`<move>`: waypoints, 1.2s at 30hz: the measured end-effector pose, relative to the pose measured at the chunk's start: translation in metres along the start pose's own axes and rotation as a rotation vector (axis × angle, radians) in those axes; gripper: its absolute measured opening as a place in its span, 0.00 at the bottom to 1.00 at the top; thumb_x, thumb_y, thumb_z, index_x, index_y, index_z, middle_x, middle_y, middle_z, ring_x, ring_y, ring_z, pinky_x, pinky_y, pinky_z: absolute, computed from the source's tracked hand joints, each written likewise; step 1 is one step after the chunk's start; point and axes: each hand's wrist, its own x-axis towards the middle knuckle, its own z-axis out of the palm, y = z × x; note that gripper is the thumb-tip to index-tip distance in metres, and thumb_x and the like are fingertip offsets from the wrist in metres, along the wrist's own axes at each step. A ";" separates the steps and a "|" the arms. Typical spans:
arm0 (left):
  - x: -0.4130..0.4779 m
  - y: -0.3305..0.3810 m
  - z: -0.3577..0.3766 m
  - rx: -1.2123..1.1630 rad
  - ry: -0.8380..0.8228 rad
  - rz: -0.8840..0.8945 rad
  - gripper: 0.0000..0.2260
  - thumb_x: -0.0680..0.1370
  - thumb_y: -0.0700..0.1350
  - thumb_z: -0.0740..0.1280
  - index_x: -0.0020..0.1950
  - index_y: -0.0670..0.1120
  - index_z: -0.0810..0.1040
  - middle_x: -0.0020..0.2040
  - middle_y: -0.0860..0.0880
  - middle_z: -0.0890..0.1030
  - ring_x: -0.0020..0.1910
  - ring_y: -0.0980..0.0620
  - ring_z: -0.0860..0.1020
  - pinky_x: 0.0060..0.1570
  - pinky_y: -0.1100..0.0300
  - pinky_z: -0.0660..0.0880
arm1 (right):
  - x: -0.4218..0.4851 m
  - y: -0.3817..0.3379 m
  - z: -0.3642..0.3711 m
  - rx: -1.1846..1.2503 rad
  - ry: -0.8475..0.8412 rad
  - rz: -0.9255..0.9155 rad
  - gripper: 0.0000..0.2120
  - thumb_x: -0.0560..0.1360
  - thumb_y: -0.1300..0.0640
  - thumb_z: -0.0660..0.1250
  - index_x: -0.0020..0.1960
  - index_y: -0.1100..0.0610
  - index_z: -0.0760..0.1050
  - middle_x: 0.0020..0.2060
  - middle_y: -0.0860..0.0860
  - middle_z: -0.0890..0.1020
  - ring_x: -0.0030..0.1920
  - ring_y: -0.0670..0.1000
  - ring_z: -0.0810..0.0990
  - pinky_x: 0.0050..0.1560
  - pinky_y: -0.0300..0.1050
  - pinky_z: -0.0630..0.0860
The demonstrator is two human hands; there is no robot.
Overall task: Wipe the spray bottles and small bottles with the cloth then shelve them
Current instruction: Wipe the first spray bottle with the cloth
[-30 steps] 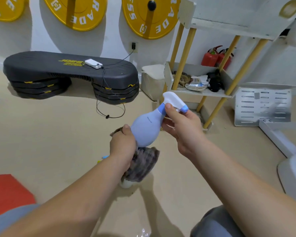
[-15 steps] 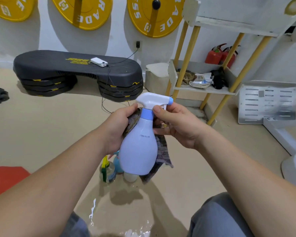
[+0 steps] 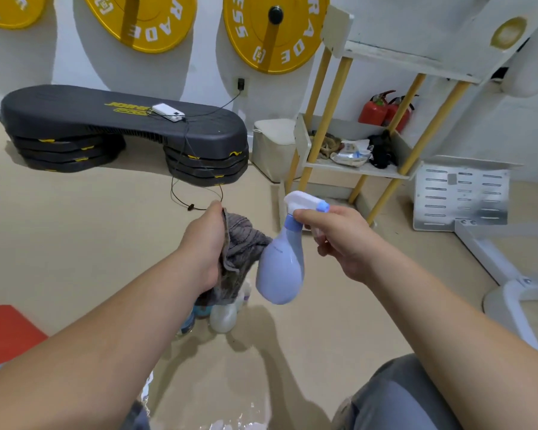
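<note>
1. Spray bottle [image 3: 280,268]: pale blue body, blue collar, white trigger head with a blue nozzle tip. It is held in the air above the floor [image 3: 75,243], between the two hands. It is tilted, with the base lowest and the head leaning up and away.
2. Right hand [image 3: 342,240]: its grip is clamped on the spray bottle's neck, thumb on the collar and fingers curled behind, under the trigger head.
3. Cloth [image 3: 241,246]: grey-brown, ribbed, bunched, with a fold hanging down. Its edge lies just beside the bottle's shoulder; whether they touch cannot be told.
4. Left hand [image 3: 204,243]: its grip is closed round the cloth, with the back of the hand towards the camera.
5. Small bottles [image 3: 222,318]: these stand on the floor directly below the cloth. One is a whitish rounded bottle in plain sight; the others are partly hidden by the left forearm and the cloth.
6. Shelf [image 3: 354,169]: white boards on yellow posts, standing beyond the right hand. The lower board carries crumpled packets and dark items.
7. Surroundings:
   - A black step platform [image 3: 106,119] stands against the wall, with a white phone [image 3: 168,112] on it, cable attached.
   - Yellow weight plates [image 3: 271,29] are on the wall.
   - Two red fire extinguishers [image 3: 375,108] are behind the shelf.
   - A red mat [image 3: 3,327] lies at the left edge.
   - A perforated white panel [image 3: 460,193] is on the right.
</note>
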 end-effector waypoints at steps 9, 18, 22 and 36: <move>0.003 -0.028 0.008 0.189 -0.013 -0.027 0.19 0.75 0.53 0.78 0.58 0.42 0.81 0.50 0.40 0.86 0.45 0.40 0.86 0.50 0.46 0.83 | 0.024 0.025 -0.014 -0.187 0.128 0.114 0.06 0.76 0.64 0.68 0.42 0.59 0.73 0.33 0.54 0.69 0.32 0.53 0.66 0.32 0.44 0.64; 0.052 -0.095 0.041 0.417 -0.043 -0.101 0.12 0.75 0.44 0.75 0.52 0.37 0.80 0.43 0.37 0.85 0.37 0.39 0.84 0.41 0.51 0.81 | 0.084 0.133 -0.013 -0.065 0.145 0.564 0.05 0.78 0.64 0.67 0.54 0.62 0.77 0.40 0.55 0.75 0.35 0.52 0.72 0.32 0.45 0.70; 0.082 -0.134 0.051 0.436 -0.013 -0.189 0.04 0.75 0.41 0.67 0.45 0.47 0.73 0.40 0.44 0.73 0.36 0.46 0.71 0.39 0.53 0.69 | 0.105 0.192 -0.008 0.008 0.192 0.625 0.05 0.78 0.67 0.66 0.53 0.64 0.78 0.44 0.57 0.77 0.34 0.53 0.75 0.31 0.46 0.73; 0.151 -0.184 0.106 0.294 -0.145 -0.281 0.04 0.78 0.31 0.56 0.46 0.38 0.68 0.48 0.32 0.79 0.39 0.32 0.73 0.26 0.57 0.70 | 0.202 0.286 -0.079 -0.006 0.512 0.488 0.04 0.81 0.60 0.66 0.48 0.55 0.72 0.45 0.56 0.77 0.43 0.58 0.77 0.43 0.53 0.77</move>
